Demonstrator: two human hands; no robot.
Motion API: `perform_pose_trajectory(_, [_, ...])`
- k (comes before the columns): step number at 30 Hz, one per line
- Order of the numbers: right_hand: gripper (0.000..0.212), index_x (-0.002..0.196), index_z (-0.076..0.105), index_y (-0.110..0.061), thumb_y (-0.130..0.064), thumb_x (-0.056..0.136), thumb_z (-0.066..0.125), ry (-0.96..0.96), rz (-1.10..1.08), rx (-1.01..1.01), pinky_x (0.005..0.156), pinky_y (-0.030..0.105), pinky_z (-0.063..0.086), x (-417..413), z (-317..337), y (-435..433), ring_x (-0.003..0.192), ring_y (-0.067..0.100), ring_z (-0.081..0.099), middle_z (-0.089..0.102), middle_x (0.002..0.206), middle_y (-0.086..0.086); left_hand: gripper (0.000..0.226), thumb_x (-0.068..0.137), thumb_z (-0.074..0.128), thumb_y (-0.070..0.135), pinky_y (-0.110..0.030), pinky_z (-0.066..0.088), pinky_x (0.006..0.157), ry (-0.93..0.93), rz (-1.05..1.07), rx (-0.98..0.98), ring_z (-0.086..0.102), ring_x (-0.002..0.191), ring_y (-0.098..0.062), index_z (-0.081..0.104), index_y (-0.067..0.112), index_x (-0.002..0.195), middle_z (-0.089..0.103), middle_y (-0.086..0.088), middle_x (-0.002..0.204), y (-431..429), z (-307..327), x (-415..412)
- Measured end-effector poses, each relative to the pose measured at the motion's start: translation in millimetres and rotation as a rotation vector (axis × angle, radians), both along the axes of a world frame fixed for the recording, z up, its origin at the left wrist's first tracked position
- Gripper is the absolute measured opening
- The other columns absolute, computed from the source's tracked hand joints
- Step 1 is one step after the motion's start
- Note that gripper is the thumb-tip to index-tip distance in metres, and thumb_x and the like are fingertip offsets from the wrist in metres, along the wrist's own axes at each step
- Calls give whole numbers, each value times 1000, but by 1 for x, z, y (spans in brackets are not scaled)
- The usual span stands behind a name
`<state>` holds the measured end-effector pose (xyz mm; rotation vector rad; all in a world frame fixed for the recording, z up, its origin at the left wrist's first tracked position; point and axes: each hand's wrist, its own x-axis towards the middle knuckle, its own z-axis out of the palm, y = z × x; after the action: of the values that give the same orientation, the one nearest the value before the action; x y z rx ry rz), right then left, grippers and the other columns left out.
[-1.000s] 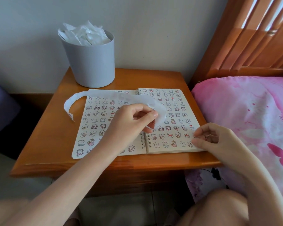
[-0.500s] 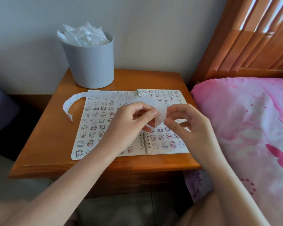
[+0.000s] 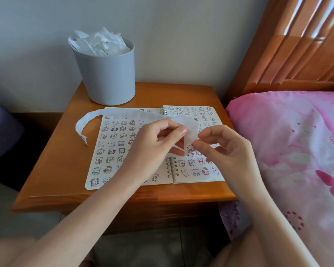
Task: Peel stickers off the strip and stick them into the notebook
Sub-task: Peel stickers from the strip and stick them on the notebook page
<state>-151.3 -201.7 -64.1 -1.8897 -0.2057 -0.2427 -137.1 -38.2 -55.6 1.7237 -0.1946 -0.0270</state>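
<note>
An open spiral notebook lies on the wooden bedside table, both pages covered with rows of small cartoon stickers. A long white sticker strip arcs over the left page, its free end curling down at the left. My left hand pinches the strip's near end above the notebook's spine. My right hand meets it from the right, thumb and forefinger pinched at a sticker on the strip's end. The hands hide the middle of the notebook.
A grey bin stuffed with crumpled white backing paper stands at the table's back left. A bed with a pink cover and a wooden headboard adjoins the table's right side. The wall runs behind.
My right hand has risen from the right page's lower edge to the strip's end and now pinches there. My left hand has kept its hold on the strip.
</note>
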Motion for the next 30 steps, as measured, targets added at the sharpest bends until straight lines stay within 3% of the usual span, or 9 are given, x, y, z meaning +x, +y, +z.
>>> perform_pose_trajectory(5, [13, 89, 64, -17, -16, 79, 73, -29, -30, 59, 60, 35, 51, 0, 0, -1, 74, 14, 66, 71, 80, -4, 24, 92, 53, 23, -20, 56, 66, 29, -45, -27, 70, 74, -13, 68, 5, 97, 72, -8, 83, 0, -2, 1])
perform_pose_trajectory(10, [9, 89, 68, -18, -15, 81, 72, -50, -30, 24, 58, 25, 48, -1, 0, -2, 75, 10, 66, 71, 81, -8, 16, 88, 59, 22, -16, 55, 68, 12, -69, 17, 70, 74, -8, 69, 11, 94, 73, -1, 80, -1, -2, -1])
perform_pose_trajectory(21, [11, 88, 71, -22, -16, 79, 73, -50, -27, 7, 57, 12, 44, -2, -1, -3, 74, 6, 65, 71, 81, -11, 17, 88, 61, 20, -22, 58, 71, -3, -68, 53, 71, 75, -11, 71, 10, 98, 73, -3, 82, 0, -4, -1])
perform_pose_trajectory(30, [11, 88, 71, -24, -17, 79, 73, -38, -23, -28, 60, 27, 51, -3, -1, -4, 77, 10, 66, 72, 82, -13, 14, 88, 60, 21, -15, 55, 67, -17, -52, 51, 70, 72, -8, 71, 14, 94, 73, 0, 80, -1, -4, -1])
